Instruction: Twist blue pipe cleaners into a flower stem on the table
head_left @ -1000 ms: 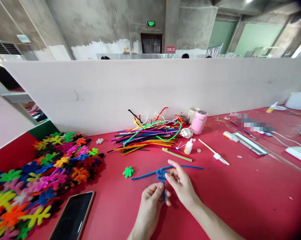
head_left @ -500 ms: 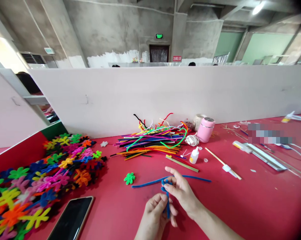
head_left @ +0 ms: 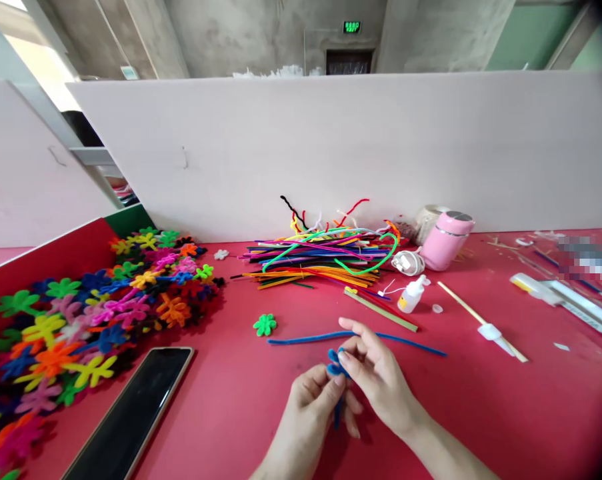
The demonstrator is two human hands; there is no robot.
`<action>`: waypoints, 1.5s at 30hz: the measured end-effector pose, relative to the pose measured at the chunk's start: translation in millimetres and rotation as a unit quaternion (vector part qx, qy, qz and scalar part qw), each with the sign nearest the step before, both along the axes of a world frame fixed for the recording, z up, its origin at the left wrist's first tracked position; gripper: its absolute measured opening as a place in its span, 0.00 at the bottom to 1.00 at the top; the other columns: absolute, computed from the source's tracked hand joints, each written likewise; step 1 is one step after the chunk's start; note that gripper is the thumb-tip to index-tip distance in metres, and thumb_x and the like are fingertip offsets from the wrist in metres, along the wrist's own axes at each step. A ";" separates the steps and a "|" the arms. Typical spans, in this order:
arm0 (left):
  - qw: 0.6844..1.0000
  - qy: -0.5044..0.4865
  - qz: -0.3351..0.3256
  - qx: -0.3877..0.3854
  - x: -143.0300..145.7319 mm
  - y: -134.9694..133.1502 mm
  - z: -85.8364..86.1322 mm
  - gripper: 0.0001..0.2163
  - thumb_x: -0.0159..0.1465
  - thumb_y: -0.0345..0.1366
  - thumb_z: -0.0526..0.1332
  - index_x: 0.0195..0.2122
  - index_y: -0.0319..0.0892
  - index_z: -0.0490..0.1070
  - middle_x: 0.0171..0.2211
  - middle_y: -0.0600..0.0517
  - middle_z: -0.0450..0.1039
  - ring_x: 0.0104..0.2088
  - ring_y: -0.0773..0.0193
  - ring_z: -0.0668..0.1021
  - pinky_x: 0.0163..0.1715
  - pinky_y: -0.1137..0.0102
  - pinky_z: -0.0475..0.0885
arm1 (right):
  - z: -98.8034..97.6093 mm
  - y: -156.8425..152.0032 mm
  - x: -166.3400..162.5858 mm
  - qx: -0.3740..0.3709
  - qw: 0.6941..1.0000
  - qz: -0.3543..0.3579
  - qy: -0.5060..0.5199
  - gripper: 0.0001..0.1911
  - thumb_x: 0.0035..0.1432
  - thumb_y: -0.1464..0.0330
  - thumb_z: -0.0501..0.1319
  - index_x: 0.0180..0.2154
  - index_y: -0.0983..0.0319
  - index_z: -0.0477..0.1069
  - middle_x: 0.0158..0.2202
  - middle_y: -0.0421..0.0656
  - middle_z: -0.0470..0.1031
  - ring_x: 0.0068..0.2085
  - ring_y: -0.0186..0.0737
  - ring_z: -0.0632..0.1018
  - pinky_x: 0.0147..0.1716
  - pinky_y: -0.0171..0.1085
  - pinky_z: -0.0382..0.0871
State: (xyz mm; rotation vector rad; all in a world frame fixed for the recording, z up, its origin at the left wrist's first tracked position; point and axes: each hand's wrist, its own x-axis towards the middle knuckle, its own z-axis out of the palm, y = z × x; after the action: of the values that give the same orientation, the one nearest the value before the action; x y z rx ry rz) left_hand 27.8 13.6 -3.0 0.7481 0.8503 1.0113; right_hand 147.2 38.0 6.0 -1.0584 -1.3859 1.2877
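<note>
Between my two hands is a blue pipe cleaner (head_left: 334, 369), bent into small loops at the top with a straight tail hanging below. My left hand (head_left: 315, 403) pinches it under the loops, thumb on top. The thumb and fingers of my right hand (head_left: 375, 370) close on the loops from the right, with the index finger raised. Just beyond the hands, a second, nearly straight blue pipe cleaner (head_left: 305, 339) lies across the red table. A green pipe-cleaner flower (head_left: 265, 325) rests to its upper left.
Many coloured pipe-cleaner flowers (head_left: 105, 310) are heaped at left, near a phone (head_left: 135, 407). Behind lies a bundle of pipe cleaners (head_left: 321, 257) against a white partition (head_left: 305, 147). A glue bottle (head_left: 411, 295), pink cup (head_left: 448, 241) and wooden stick (head_left: 461, 301) are on the right.
My left hand has moved up the blue pipe cleaner, closer to the loops and my right hand. The camera has tilted down and shifted slightly.
</note>
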 end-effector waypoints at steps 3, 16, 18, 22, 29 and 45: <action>1.000 0.016 0.014 -0.008 0.4 -1.0 0.2 0.08 0.54 0.38 0.59 0.26 0.37 0.67 0.18 0.52 0.71 0.13 0.71 0.69 0.16 0.75 0.59 | -2.2 -1.5 -1.2 0.021 1.000 -0.005 -0.011 0.21 0.54 0.67 0.54 0.50 0.60 0.55 0.26 0.38 0.67 0.28 0.36 0.70 0.32 0.37 0.65; 0.995 0.054 0.082 0.031 2.4 -6.2 1.6 0.07 0.57 0.33 0.57 0.23 0.37 0.68 0.18 0.53 0.70 0.16 0.73 0.67 0.18 0.75 0.60 | -5.9 -2.7 -5.7 -0.003 0.999 -0.032 0.043 0.24 0.53 0.68 0.55 0.51 0.59 0.52 0.23 0.35 0.62 0.25 0.33 0.66 0.26 0.33 0.63; 0.995 0.049 0.087 0.027 2.9 -7.4 1.7 0.07 0.57 0.33 0.57 0.23 0.38 0.68 0.19 0.53 0.70 0.16 0.73 0.67 0.18 0.76 0.61 | -5.6 -3.8 -7.5 -0.007 0.998 -0.044 0.053 0.24 0.52 0.68 0.56 0.50 0.60 0.53 0.23 0.34 0.61 0.24 0.32 0.66 0.25 0.32 0.62; 0.995 0.037 0.094 0.024 3.3 -8.7 1.4 0.06 0.57 0.33 0.57 0.24 0.38 0.67 0.19 0.54 0.70 0.16 0.72 0.67 0.19 0.75 0.62 | -5.8 -6.7 -11.9 -0.025 0.994 -0.068 0.085 0.23 0.52 0.67 0.56 0.50 0.59 0.53 0.22 0.34 0.60 0.23 0.31 0.65 0.23 0.31 0.62; 0.995 0.033 0.087 0.025 3.5 -6.6 -0.3 0.08 0.57 0.34 0.57 0.23 0.37 0.68 0.19 0.53 0.70 0.17 0.72 0.68 0.21 0.74 0.61 | -5.0 -5.6 -9.3 -0.020 0.995 -0.059 0.074 0.24 0.53 0.66 0.56 0.50 0.60 0.53 0.23 0.35 0.64 0.24 0.32 0.69 0.26 0.32 0.65; 0.996 0.003 0.093 -0.002 4.4 -5.5 -2.1 0.05 0.55 0.34 0.59 0.25 0.37 0.68 0.20 0.53 0.70 0.16 0.72 0.68 0.18 0.75 0.61 | -6.4 -5.3 -3.8 0.013 0.999 -0.032 0.028 0.25 0.54 0.67 0.55 0.53 0.59 0.51 0.29 0.39 0.68 0.30 0.35 0.71 0.28 0.33 0.66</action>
State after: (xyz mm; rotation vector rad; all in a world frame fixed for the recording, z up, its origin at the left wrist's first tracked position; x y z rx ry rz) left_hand 32.3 8.1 -5.1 0.6780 0.9408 1.1729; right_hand 143.5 32.7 -0.3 -1.0336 -1.3143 1.2411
